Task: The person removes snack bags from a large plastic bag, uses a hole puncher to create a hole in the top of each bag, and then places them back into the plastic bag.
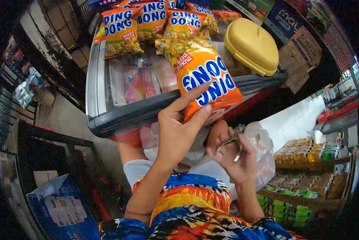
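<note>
An orange Ding Dong mixed nuts bag (207, 76), upside down in view, is held at its lower edge by my left hand (179, 128), thumb and fingers pinching it over the freezer's front edge. My right hand (237, 158) is raised near my lap, slightly blurred, its fingers curled around a shiny metal ring-shaped object (228, 146), perhaps scissors handles. Beside that hand hangs a translucent plastic bag (261, 146). More Ding Dong bags (151, 20) stand in a cluster on the freezer's glass top.
The freezer (127, 116) has a dark front rim and a glass lid with packages beneath. A yellow plastic case (251, 46) rests at its right. Shelves of bottled drinks (307, 154) stand at lower right, and a blue box (65, 210) sits at lower left.
</note>
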`<state>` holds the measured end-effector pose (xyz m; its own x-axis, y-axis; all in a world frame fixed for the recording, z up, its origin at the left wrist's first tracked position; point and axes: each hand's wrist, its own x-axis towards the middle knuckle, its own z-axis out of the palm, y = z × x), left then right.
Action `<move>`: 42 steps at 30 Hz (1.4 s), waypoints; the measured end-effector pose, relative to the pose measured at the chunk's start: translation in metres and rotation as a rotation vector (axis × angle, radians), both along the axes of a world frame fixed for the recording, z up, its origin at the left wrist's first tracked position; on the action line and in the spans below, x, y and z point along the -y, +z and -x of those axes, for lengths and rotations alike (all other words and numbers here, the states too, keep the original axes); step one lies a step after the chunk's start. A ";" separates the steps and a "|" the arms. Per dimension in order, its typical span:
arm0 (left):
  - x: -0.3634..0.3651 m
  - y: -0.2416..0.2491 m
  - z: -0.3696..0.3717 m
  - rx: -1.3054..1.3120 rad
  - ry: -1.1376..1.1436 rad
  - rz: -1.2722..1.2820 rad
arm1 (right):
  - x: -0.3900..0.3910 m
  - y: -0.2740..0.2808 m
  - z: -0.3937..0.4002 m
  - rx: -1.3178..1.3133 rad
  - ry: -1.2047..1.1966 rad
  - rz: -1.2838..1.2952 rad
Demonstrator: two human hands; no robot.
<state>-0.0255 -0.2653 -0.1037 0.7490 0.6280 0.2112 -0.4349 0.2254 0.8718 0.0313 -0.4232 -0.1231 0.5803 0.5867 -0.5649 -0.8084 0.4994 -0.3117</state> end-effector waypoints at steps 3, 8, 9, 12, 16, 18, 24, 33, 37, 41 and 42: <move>0.003 -0.007 -0.003 -0.040 0.034 -0.044 | 0.017 -0.023 0.009 0.193 0.095 0.064; 0.011 -0.009 -0.007 -0.078 0.149 -0.196 | 0.005 -0.011 0.012 1.156 0.251 0.564; 0.011 -0.010 -0.008 -0.053 0.123 -0.073 | 0.004 -0.016 0.009 1.320 0.283 0.713; 0.009 -0.013 -0.010 -0.053 0.153 0.006 | -0.006 -0.019 0.001 1.471 0.298 0.856; 0.008 -0.013 -0.010 -0.092 0.197 -0.030 | -0.015 -0.016 -0.006 1.544 0.264 0.900; 0.008 -0.014 -0.010 -0.089 0.178 -0.016 | -0.019 -0.015 -0.010 1.546 0.262 0.946; 0.005 -0.017 -0.010 -0.072 0.197 -0.079 | -0.026 -0.006 -0.012 1.568 0.269 0.915; 0.001 -0.010 -0.007 -0.108 0.167 -0.067 | -0.029 -0.007 -0.014 1.614 0.293 0.942; 0.002 -0.009 -0.007 -0.110 0.130 -0.033 | -0.030 -0.009 -0.013 1.560 0.314 0.921; 0.000 -0.008 -0.005 -0.149 0.150 -0.089 | -0.030 -0.004 -0.012 1.523 0.333 0.957; 0.000 -0.008 -0.006 -0.143 0.140 -0.074 | -0.030 -0.003 -0.013 1.520 0.344 0.952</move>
